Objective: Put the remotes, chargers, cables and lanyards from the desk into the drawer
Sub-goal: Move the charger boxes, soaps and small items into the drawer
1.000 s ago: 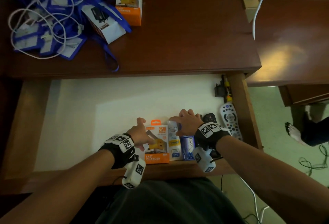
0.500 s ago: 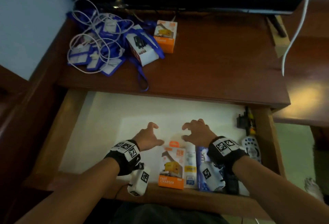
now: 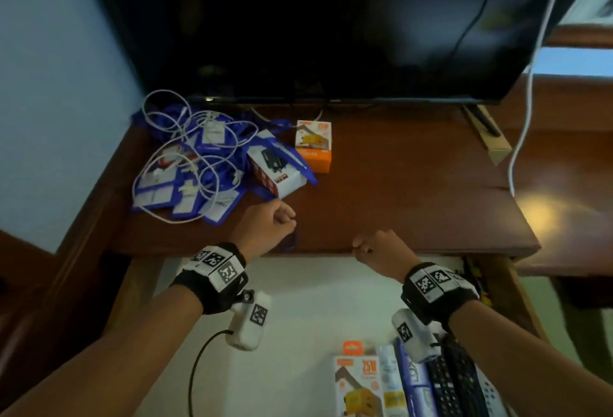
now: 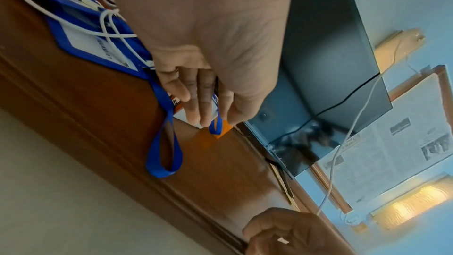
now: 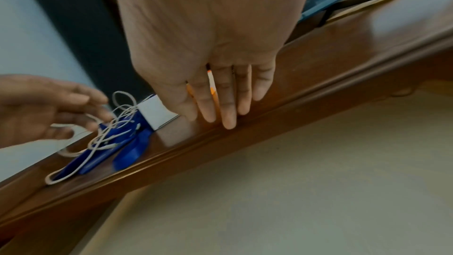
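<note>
A tangle of blue lanyards and white cables [image 3: 189,164] lies at the desk's back left. Beside it sit a white charger box [image 3: 278,171] and an orange charger box [image 3: 313,146]. My left hand [image 3: 285,221] hovers empty just in front of the white box, fingers relaxed [image 4: 196,115], above a blue lanyard loop [image 4: 164,162]. My right hand [image 3: 360,249] is empty over the desk's front edge, its fingers straight [image 5: 228,119]. In the open drawer [image 3: 298,300], an orange charger box [image 3: 360,383], other packets and black remotes [image 3: 454,380] lie at the front right.
A dark TV [image 3: 331,18] stands along the back of the desk. A white cable [image 3: 527,101] hangs down at the right. A second wooden surface [image 3: 564,201] adjoins on the right. The wall is close on the left.
Both hands let go of the boxes in the drawer and moved up and forward to the desk top. The head view tilted up toward the TV.
</note>
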The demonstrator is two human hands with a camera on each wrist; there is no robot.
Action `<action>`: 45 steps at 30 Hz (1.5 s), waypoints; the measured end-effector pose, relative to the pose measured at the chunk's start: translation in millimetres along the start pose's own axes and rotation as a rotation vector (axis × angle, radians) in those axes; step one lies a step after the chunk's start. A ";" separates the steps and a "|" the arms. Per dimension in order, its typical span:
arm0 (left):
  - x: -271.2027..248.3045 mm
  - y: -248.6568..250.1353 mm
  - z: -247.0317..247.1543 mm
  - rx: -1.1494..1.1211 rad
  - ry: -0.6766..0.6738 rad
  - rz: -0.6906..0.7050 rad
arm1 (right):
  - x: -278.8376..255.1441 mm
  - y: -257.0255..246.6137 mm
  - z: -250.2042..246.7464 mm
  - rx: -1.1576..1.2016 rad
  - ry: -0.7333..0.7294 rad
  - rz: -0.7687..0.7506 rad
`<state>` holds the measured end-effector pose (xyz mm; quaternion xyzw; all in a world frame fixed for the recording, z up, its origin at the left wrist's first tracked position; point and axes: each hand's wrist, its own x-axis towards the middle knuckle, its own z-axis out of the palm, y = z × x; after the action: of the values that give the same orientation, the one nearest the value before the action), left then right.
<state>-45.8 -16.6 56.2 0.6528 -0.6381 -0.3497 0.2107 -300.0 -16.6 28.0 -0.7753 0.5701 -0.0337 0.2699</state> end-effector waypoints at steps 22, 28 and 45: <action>154.4 61.9 34.5 0.664 0.119 0.004 | -2.6 152.2 -80.4 -0.288 -0.071 0.260; 204.6 68.9 54.2 0.517 0.057 -0.268 | 6.0 187.1 -75.2 -0.289 -0.114 0.201; 138.9 159.2 165.7 0.525 0.164 -0.185 | -83.2 258.3 -85.6 -0.257 -0.155 0.106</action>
<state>-283.4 -139.9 34.4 0.7667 -0.6251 -0.1364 0.0528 -583.4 -26.9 4.2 -0.7725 0.5872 0.1138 0.2131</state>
